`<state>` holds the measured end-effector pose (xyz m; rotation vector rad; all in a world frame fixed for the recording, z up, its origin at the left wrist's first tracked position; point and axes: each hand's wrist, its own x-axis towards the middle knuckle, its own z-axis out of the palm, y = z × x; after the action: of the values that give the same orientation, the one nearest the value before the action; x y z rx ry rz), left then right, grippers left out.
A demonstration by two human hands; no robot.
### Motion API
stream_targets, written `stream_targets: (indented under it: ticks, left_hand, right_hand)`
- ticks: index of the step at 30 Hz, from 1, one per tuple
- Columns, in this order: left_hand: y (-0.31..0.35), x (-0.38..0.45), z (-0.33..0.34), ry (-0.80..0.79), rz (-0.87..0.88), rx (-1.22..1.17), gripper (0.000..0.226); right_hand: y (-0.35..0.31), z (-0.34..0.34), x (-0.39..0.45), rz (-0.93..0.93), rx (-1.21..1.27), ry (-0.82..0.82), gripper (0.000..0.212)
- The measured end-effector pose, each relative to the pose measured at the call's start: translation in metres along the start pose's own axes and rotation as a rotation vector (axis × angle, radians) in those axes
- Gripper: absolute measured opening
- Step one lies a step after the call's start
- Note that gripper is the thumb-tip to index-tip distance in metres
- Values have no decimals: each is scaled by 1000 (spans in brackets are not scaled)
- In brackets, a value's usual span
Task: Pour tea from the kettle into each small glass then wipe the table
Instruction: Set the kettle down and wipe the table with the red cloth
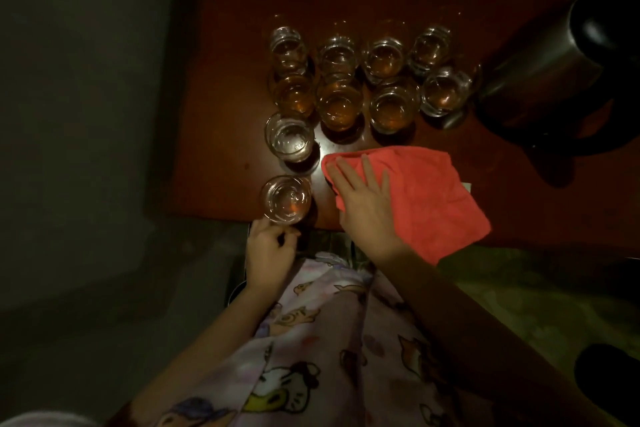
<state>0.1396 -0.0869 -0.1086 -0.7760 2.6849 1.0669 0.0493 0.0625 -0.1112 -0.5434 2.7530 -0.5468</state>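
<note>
Right hand (363, 198) fingers spread flat on red cloth (429, 194) on table (221, 149), left hand (270, 246) fingers curled at nearest glass (286, 198) base, grip unclear, kettle (561, 80) far right.

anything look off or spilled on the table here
No spill shows, though the picture is dim. Two glasses stand out: the glass nearest the table edge holds only a trace of tea, and the one behind it looks clear, unlike the amber ones. The red cloth hangs over the table's edge.
</note>
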Motion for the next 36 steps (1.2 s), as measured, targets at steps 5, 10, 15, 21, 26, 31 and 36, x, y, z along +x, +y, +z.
stream_targets:
  ticks: [5, 10, 15, 21, 26, 31, 36]
  left_hand:
    - [-1, 8, -2, 9, -20, 16, 19]
    - [2, 8, -2, -3, -38, 2, 26]
    - [4, 16, -2, 32, -36, -3, 13]
    - [10, 23, 0, 35, -21, -44, 15]
    - [14, 21, 5, 91, -52, -92, 15]
    - [23, 14, 17, 10, -41, -112, 23]
    - [49, 8, 33, -140, 2, -183, 25]
  right_hand:
    - [-12, 4, 14, -128, -46, -90, 68]
    - [-12, 11, 6, -163, -127, -101, 76]
    - [3, 18, -14, -216, -137, -36, 81]
    - [19, 5, -18, -129, -186, 6, 76]
    - [39, -7, -7, 16, -175, 82, 72]
    - [41, -3, -9, 51, -153, 141, 61]
    - [51, -2, -16, 39, -155, 150, 59]
